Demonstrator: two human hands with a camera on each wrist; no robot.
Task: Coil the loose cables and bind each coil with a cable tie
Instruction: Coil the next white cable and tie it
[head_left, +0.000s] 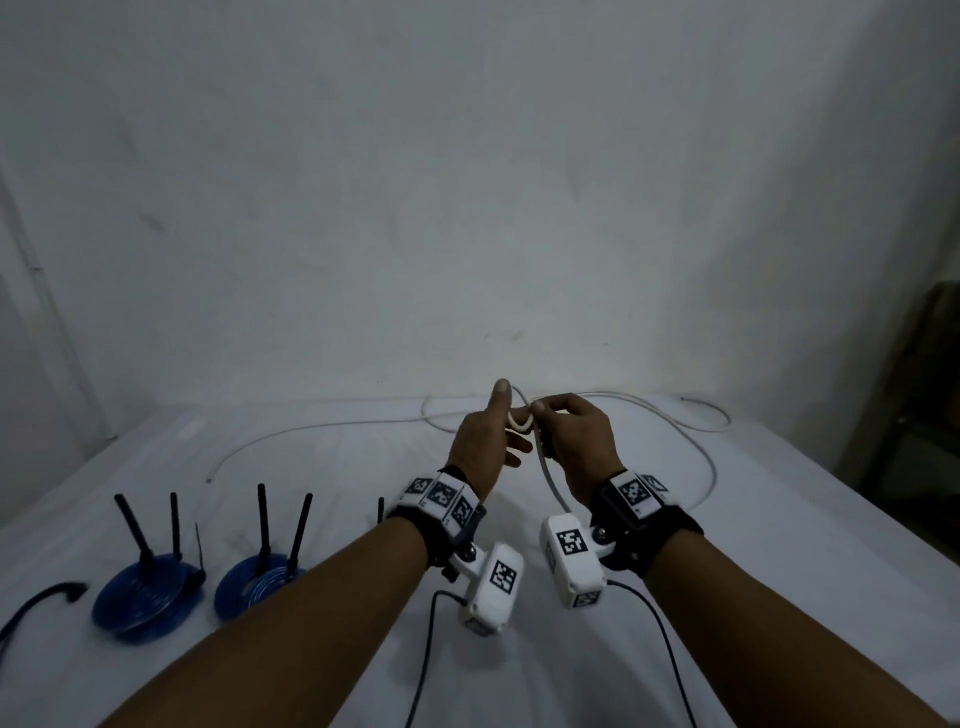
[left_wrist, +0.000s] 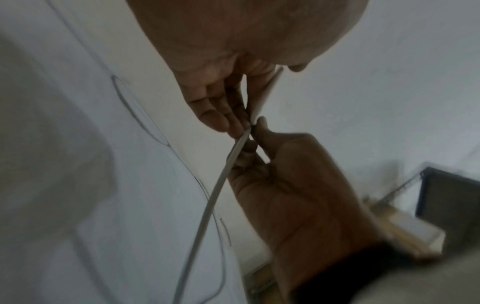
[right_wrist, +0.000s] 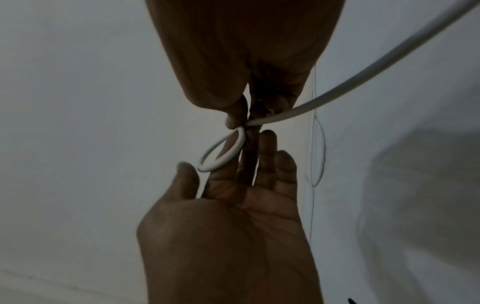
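1. Setting: a dim room with a bare pale wall (head_left: 467, 182). The work surface is a bed or desk covered in a white sheet (head_left: 753, 597); which of the two cannot be told.

2. Task item: a white cable (head_left: 322, 430) lies loose across the far part of the sheet in wide curves. One end is raised between the hands, above the sheet.

3. Right hand (head_left: 574, 441): fingers curled, pinching the white cable where a first small loop closes. The trailing length runs down past the right wrist to the sheet.

4. Left hand (head_left: 485, 447): fingers extended, index raised. The small loop (right_wrist: 223, 151) sits around the fingers, as the right wrist view shows. The fingers are straight and serve as a former, not a clamp.

5. Finished work: two blue coils (head_left: 145, 597) and (head_left: 257, 584) rest at the near left of the sheet, each bound, with black tie tails standing up. A dark cable end (head_left: 47, 597) lies at the far left edge.

6. Step in hand, by judgement: the start of coiling the white cable; only the first turn is formed.

7. Next move, by judgement: draw more slack from the sheet and lay further turns over the left fingers, keeping the crossing pinched so the loop does not spring open. No loose tie is visible within reach.
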